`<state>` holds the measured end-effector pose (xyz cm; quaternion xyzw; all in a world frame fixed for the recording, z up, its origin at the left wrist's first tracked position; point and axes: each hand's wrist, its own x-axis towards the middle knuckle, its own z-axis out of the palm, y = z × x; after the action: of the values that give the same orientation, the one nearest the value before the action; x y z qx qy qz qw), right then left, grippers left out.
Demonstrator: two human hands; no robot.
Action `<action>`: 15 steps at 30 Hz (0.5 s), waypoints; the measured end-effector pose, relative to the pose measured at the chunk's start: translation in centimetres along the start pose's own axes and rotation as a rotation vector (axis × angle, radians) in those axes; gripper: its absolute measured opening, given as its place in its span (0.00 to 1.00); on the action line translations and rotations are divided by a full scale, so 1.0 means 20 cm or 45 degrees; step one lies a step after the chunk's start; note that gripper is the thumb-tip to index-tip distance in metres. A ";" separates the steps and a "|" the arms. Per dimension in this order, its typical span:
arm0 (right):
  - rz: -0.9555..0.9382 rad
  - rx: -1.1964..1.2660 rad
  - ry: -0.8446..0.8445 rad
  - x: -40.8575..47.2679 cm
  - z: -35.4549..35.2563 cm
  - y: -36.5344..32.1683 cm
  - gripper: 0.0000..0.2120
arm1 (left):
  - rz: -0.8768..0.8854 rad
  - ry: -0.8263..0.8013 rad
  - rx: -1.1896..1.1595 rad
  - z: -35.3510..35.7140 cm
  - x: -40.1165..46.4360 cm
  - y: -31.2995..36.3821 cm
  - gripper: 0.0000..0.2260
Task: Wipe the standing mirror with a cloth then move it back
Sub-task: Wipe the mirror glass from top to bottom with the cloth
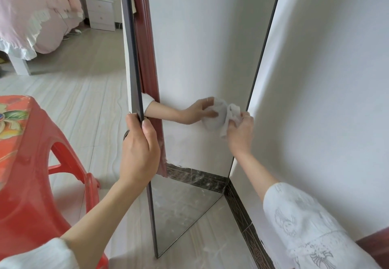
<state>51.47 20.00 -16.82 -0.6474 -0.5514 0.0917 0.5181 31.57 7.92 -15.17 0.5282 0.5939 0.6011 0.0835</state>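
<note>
A tall standing mirror [195, 58] with a thin dark frame stands on the floor, angled out from the white wall on the right. Its glass reflects the wall, a red door frame and my own arm. My left hand [139, 148] grips the mirror's near left edge at about mid height. My right hand [241, 131] presses a crumpled white cloth [231, 115] against the glass near the right edge. The cloth's reflection sits just left of it.
A red plastic stool [31, 163] stands close on my left. A bed with pink covers [31, 16] and a white nightstand [101, 13] are at the back left. Dark skirting [242, 212] runs along the wall's foot. Pale floor tiles lie between.
</note>
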 end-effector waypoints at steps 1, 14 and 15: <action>-0.002 0.007 0.065 0.05 0.00 -0.06 0.13 | 0.005 0.000 0.001 0.00 0.00 0.00 0.07; -0.745 -0.155 -0.424 -0.68 0.12 0.12 0.12 | -0.051 -0.127 -0.034 -0.03 0.01 0.02 0.07; -0.749 -0.187 -0.489 -0.70 0.12 0.15 0.12 | -0.057 -0.134 -0.034 -0.03 0.01 0.03 0.08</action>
<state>46.49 10.44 -26.50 -0.4676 -0.8065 0.0188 0.3613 31.32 7.52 -14.52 0.5444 0.5925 0.5783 0.1350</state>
